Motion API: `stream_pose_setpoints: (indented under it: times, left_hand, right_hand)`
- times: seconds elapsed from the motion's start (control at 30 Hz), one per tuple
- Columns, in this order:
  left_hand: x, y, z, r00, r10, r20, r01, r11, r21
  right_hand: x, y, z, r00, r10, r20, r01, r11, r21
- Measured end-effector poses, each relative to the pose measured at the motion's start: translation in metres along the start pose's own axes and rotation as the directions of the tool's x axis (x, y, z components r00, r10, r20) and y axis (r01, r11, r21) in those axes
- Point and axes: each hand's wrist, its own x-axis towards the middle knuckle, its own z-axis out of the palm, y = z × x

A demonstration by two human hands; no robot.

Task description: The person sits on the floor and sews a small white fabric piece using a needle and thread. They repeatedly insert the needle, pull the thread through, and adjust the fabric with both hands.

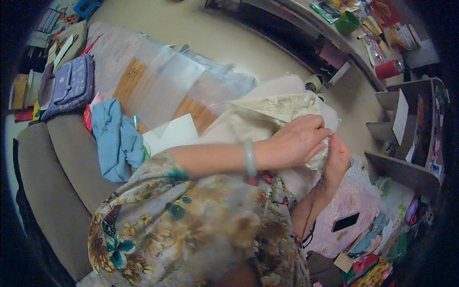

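Note:
Cream textured fabric (251, 123) lies over a pale cloth across my lap. My left hand (299, 141), with a pale bangle (250, 158) on its wrist, pinches an edge of the fabric between thumb and fingers. Close against it on the right, my right hand (337, 154) holds the same edge, its fingers bent. Something small and white shows between the fingertips, too small to name. Part of the fabric hangs below the hands.
A blue cloth (116, 140) and a purple bag (73, 82) lie on the sofa (68, 161) at left. A dark phone (345, 222) rests on a pink cover at lower right. Shelving (401, 161) stands at right, a cluttered counter (322, 21) above.

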Motion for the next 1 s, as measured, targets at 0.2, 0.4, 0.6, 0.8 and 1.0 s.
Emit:
stream_pose_setpoints:
  times: [0.2, 0.4, 0.6, 0.8, 1.0]
  left_hand:
    - [-0.006, -0.035, -0.059, 0.994, 0.112, -0.015, -0.097, 0.915, 0.392]
    - [-0.012, -0.044, -0.079, 0.980, 0.109, 0.165, -0.170, 0.893, 0.417]
    - [-0.008, -0.044, -0.053, 0.987, 0.048, 0.150, -0.101, 0.926, 0.364]
    - [-0.014, -0.062, -0.080, 0.966, -0.070, 0.248, -0.044, 0.904, 0.425]
    - [-0.036, -0.095, -0.177, 0.669, -0.559, 0.490, 0.378, 0.823, 0.423]
  right_hand:
    - [0.010, 0.012, -0.049, 0.991, 0.061, -0.119, -0.033, 0.974, 0.225]
    - [0.017, 0.019, -0.053, 0.992, 0.003, -0.126, 0.015, 0.990, 0.140]
    - [0.009, 0.020, -0.013, 0.999, 0.048, -0.016, -0.047, 0.996, 0.077]
    - [0.010, 0.015, 0.020, 0.987, 0.157, 0.026, -0.159, 0.980, 0.123]
    - [0.019, 0.013, 0.013, 0.981, 0.137, 0.134, -0.145, 0.988, 0.051]
